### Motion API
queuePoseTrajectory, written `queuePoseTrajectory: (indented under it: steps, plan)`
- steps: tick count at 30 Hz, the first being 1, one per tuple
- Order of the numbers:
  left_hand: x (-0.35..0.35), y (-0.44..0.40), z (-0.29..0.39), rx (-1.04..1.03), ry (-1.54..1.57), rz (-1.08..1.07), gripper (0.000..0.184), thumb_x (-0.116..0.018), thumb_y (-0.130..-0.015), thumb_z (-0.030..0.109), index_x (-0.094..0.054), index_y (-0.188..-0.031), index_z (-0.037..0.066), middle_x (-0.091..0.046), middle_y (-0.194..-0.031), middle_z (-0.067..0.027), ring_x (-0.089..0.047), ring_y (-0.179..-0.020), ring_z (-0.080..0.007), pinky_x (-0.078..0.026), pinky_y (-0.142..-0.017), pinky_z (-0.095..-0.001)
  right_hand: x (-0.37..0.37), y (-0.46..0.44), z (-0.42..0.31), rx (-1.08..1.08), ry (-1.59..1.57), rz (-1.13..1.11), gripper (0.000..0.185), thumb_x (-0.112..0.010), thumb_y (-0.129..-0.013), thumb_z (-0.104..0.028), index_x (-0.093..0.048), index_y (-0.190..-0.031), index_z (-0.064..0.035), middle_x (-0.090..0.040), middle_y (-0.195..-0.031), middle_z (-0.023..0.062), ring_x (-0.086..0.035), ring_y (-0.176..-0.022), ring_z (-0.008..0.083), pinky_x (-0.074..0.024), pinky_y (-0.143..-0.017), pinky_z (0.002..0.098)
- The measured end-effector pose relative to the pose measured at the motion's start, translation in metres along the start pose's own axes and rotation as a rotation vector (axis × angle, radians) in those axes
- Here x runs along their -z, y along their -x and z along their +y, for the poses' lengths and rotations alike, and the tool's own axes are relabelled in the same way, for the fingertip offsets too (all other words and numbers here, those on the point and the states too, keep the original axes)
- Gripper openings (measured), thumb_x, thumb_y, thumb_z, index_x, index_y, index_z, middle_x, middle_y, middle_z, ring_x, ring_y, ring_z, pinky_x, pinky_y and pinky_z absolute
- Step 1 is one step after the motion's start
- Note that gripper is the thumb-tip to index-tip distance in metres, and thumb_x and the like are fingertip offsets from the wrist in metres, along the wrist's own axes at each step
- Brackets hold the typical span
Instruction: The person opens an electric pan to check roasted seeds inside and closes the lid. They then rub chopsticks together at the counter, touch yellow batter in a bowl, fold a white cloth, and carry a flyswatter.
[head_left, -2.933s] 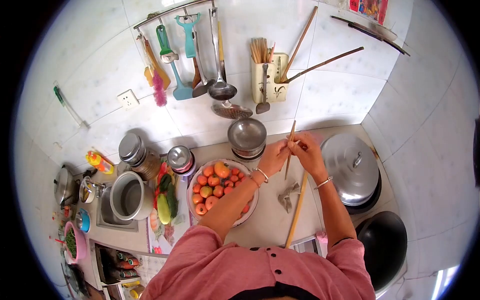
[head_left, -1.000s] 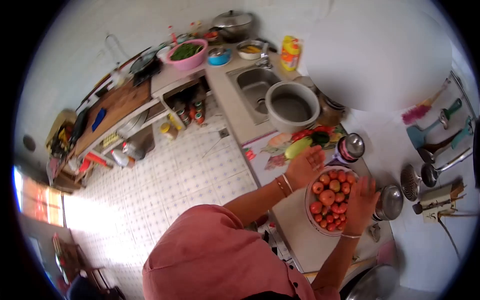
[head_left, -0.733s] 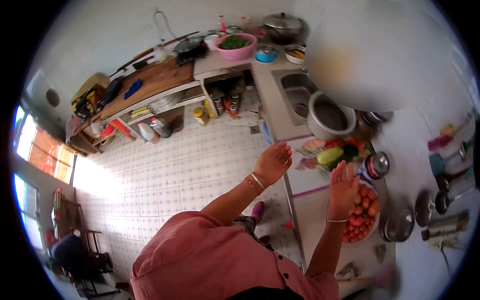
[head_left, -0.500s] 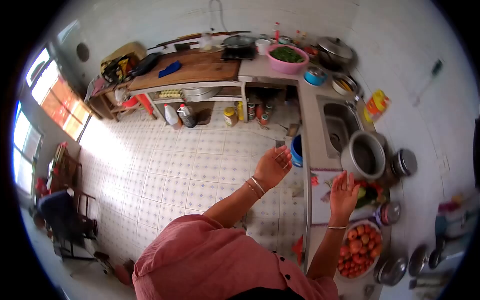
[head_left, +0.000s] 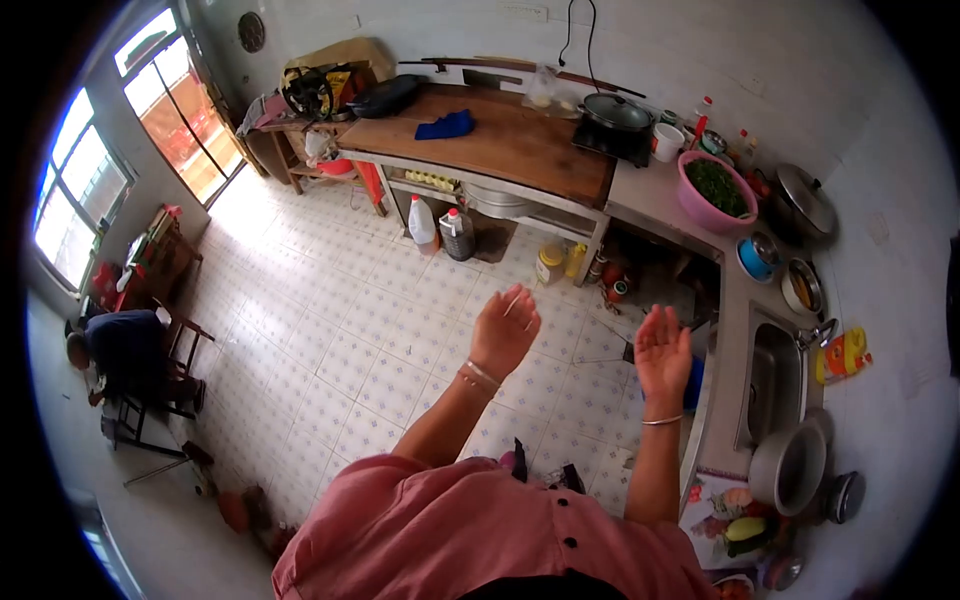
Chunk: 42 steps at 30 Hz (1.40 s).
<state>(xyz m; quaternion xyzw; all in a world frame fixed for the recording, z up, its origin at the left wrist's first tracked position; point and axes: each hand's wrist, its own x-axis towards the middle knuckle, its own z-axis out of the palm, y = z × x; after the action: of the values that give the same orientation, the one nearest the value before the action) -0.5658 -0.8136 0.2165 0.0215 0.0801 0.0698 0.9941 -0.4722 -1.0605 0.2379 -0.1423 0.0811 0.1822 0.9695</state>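
Observation:
My left hand (head_left: 505, 330) is raised over the tiled floor (head_left: 345, 330), palm up and fingers extended, holding nothing. To its right my right hand (head_left: 662, 355) is also held up with its fingers spread and nothing in it, close to the edge of the counter (head_left: 735, 300). The two hands are apart and touch no object. A bracelet shows on each wrist. Only a small part of the bowl of tomatoes (head_left: 735, 588) shows at the bottom edge.
A wooden worktop (head_left: 500, 140) carries a blue cloth (head_left: 445, 125). Beside it are a lidded pan (head_left: 617, 112) and a pink basin of greens (head_left: 715, 190). The sink (head_left: 775, 375) and a large pot (head_left: 790, 468) are on the right. A person (head_left: 130, 350) sits at the far left.
My hands have let go of the stick they held and moved apart. The view has swung left from the tomatoes and utensil wall to the floor, worktop and doorway.

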Motion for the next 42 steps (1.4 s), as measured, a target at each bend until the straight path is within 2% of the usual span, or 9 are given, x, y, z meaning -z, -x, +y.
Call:
queuePoseTrajectory:
  steps: [6, 11, 20, 23, 26, 31, 36, 39, 42]
  plan:
    - [0.028, -0.035, 0.070, -0.158, 0.087, 0.022, 0.028, -0.044, -0.092, 0.027, -0.054, -0.107, 0.005, -0.059, -0.102, -0.0063, -0.055, -0.095, -0.0197, -0.042, -0.086, -0.0350, -0.009, -0.101, 0.058, -0.199, 0.014, 0.065, 0.042, -0.033, -0.095, -0.038, -0.054, -0.114, -0.0070, -0.059, -0.113, 0.0120, -0.058, -0.098, 0.0216, -0.0455, -0.085, 0.0370]
    - [0.036, -0.075, 0.122, -0.338, 0.129, 0.179, 0.029, -0.040, -0.094, 0.028, -0.052, -0.104, 0.005, -0.058, -0.094, -0.0056, -0.055, -0.087, -0.0188, -0.044, -0.081, -0.0333, -0.018, -0.200, 0.111, -0.323, 0.025, 0.069, 0.041, -0.035, -0.095, -0.036, -0.054, -0.113, -0.0051, -0.059, -0.112, 0.0125, -0.058, -0.096, 0.0214, -0.0466, -0.083, 0.0365]
    - [-0.016, -0.149, 0.226, -0.659, 0.107, 0.176, 0.026, -0.044, -0.092, 0.026, -0.053, -0.103, 0.004, -0.059, -0.094, -0.0060, -0.055, -0.088, -0.0191, -0.044, -0.082, -0.0339, -0.093, -0.381, 0.228, -0.644, 0.069, -0.111, 0.039, -0.038, -0.094, -0.033, -0.054, -0.114, -0.0034, -0.057, -0.116, 0.0126, -0.057, -0.097, 0.0209, -0.0466, -0.084, 0.0341]
    - [-0.019, -0.150, 0.256, -0.787, 0.182, 0.195, 0.026, -0.045, -0.092, 0.026, -0.053, -0.103, 0.004, -0.058, -0.094, -0.0059, -0.055, -0.088, -0.0192, -0.045, -0.082, -0.0339, -0.113, -0.413, 0.284, -0.731, 0.167, -0.078, 0.038, -0.038, -0.094, -0.033, -0.053, -0.115, -0.0043, -0.057, -0.116, 0.0109, -0.057, -0.095, 0.0199, -0.0473, -0.081, 0.0343]
    - [-0.010, -0.131, 0.284, -0.905, 0.219, 0.262, 0.027, -0.042, -0.093, 0.026, -0.051, -0.105, 0.004, -0.056, -0.094, -0.0058, -0.054, -0.086, -0.0183, -0.045, -0.079, -0.0331, -0.120, -0.428, 0.353, -0.920, 0.146, -0.086, 0.038, -0.037, -0.094, -0.033, -0.053, -0.115, -0.0048, -0.057, -0.116, 0.0100, -0.057, -0.095, 0.0195, -0.0475, -0.080, 0.0346]
    - [0.017, -0.097, 0.356, -1.088, 0.279, 0.296, 0.027, -0.042, -0.093, 0.027, -0.052, -0.103, 0.004, -0.056, -0.094, -0.0062, -0.054, -0.086, -0.0189, -0.046, -0.079, -0.0341, -0.149, -0.422, 0.473, -1.050, 0.251, -0.022, 0.039, -0.038, -0.094, -0.035, -0.054, -0.111, -0.0039, -0.057, -0.115, 0.0090, -0.057, -0.094, 0.0174, -0.0472, -0.079, 0.0333]
    - [0.033, -0.076, 0.453, -1.163, 0.322, 0.222, 0.027, -0.043, -0.093, 0.027, -0.054, -0.098, 0.004, -0.056, -0.092, -0.0066, -0.055, -0.084, -0.0194, -0.047, -0.078, -0.0344, -0.178, -0.419, 0.582, -1.101, 0.316, -0.142, 0.038, -0.037, -0.094, -0.035, -0.053, -0.111, -0.0046, -0.057, -0.112, 0.0083, -0.056, -0.092, 0.0170, -0.0466, -0.079, 0.0327]
    - [0.039, -0.058, 0.520, -1.175, 0.378, 0.209, 0.027, -0.043, -0.093, 0.027, -0.055, -0.097, 0.004, -0.058, -0.089, -0.0062, -0.056, -0.083, -0.0197, -0.047, -0.078, -0.0354, -0.206, -0.417, 0.645, -1.062, 0.363, -0.109, 0.036, -0.038, -0.094, -0.035, -0.054, -0.109, -0.0060, -0.056, -0.113, 0.0083, -0.056, -0.092, 0.0175, -0.0480, -0.077, 0.0320]
    - [0.040, -0.031, 0.588, -1.254, 0.347, 0.134, 0.027, -0.041, -0.094, 0.027, -0.053, -0.102, 0.004, -0.058, -0.093, -0.0057, -0.055, -0.085, -0.0200, -0.046, -0.079, -0.0360, -0.235, -0.417, 0.710, -1.071, 0.404, -0.146, 0.036, -0.038, -0.094, -0.034, -0.054, -0.109, -0.0058, -0.057, -0.111, 0.0082, -0.056, -0.092, 0.0175, -0.0479, -0.077, 0.0324]
